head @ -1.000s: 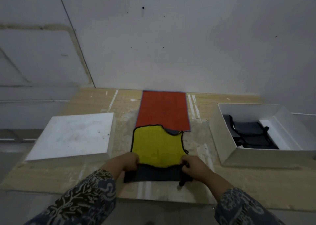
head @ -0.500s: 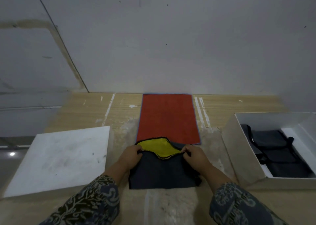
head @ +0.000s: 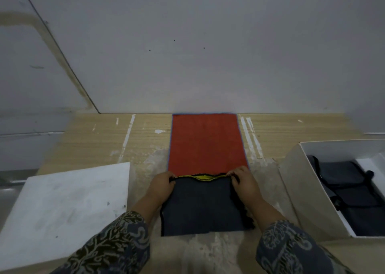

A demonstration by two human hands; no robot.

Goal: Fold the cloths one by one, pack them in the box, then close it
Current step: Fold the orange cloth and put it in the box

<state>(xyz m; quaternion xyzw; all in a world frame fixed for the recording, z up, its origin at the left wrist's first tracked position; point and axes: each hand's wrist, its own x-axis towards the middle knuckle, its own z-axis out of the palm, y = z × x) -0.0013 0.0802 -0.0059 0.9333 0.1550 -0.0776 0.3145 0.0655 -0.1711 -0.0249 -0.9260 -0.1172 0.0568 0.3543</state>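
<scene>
Pale grey wall [head: 208, 55], speckled and stained, stands behind a light wood-grain desk [head: 93, 140] streaked with white paint. The desk's near edge and both ends run out of frame.

The white cardboard box [head: 300, 190], at right, is cut off by the frame. Only its left wall, part of its near wall and part of its floor show. Inside lie dark folded cloths [head: 350, 194] with black trim. The dim light does not let them be counted.

At left a flat white lid [head: 62, 211], scuffed and rectangular, is cropped at its near corner.

A red cloth [head: 205, 142], flat, rectangular and edged in thin blue, reaches the wall at its far end. Its near end is hidden beneath the grey-and-yellow cloth [head: 202, 207] and the hands.

The grey-and-yellow cloth lies folded double at the centre of the desk, between lid and box and outside the box. Its dark grey face is up, with the yellow face visible only as a narrow strip along the far edge, and a black stitched border runs round it.

The left hand [head: 161, 185] grips the far left corner and the right hand [head: 242, 183] grips the far right corner, with fingers curled over the doubled edge. The wrists cover parts of the cloth's side edges. Patterned sleeves [head: 116, 246] are cut off by the lower frame.
</scene>
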